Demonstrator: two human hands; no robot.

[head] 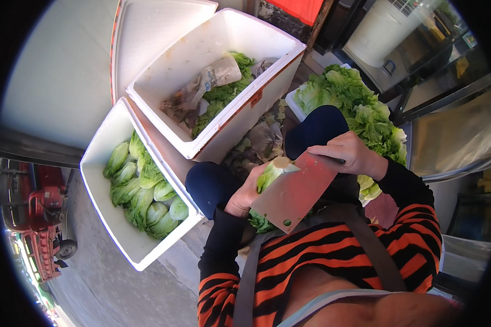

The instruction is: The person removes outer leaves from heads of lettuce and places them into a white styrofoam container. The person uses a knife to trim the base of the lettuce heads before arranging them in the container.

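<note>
In my right hand [350,153] is a cleaver [296,190] with a broad metal blade and a hole near one corner. My left hand [245,192] grips a head of leafy lettuce [270,178], its pale cut stem end facing up. The blade lies close against the lettuce and hides part of it; whether they touch I cannot tell. Some of its green leaves [262,222] show below the blade, over my lap.
A foam box [102,204] on the left holds several lettuce heads [147,192]. Behind it, a larger foam box [249,92] contains leaves and crumpled wrapping. Loose scraps [264,139] lie between my knees. Trimmed lettuce [352,102] fills a white container [294,105] at right.
</note>
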